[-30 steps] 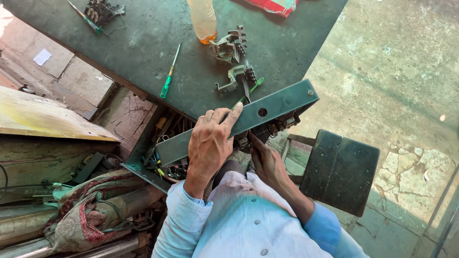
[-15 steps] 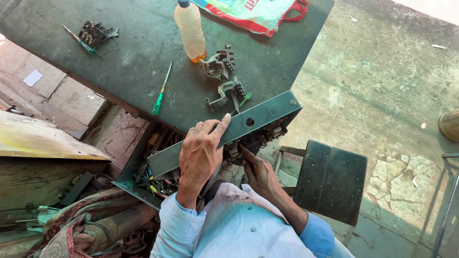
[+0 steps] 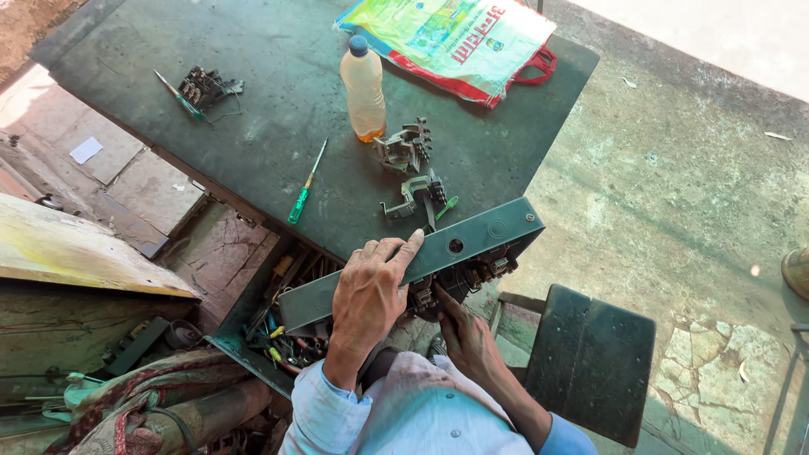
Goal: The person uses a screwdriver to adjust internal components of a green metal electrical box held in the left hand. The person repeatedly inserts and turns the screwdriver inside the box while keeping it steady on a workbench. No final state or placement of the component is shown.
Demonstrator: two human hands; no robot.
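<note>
1. The left hand (image 3: 368,297) lies flat over the long grey-green metal box (image 3: 421,261), fingers spread wide, forefinger stretched along its top edge.
2. The right hand (image 3: 466,339) reaches under the box, fingertips at the dark electrical parts inside; whether it grips anything I cannot tell.
3. Just beyond the left fingertips, on the green table (image 3: 253,50), lie grey switch parts (image 3: 413,173).
4. A green-handled screwdriver (image 3: 305,184) and a plastic bottle (image 3: 364,88) lie farther off, beyond the fingers.
</note>
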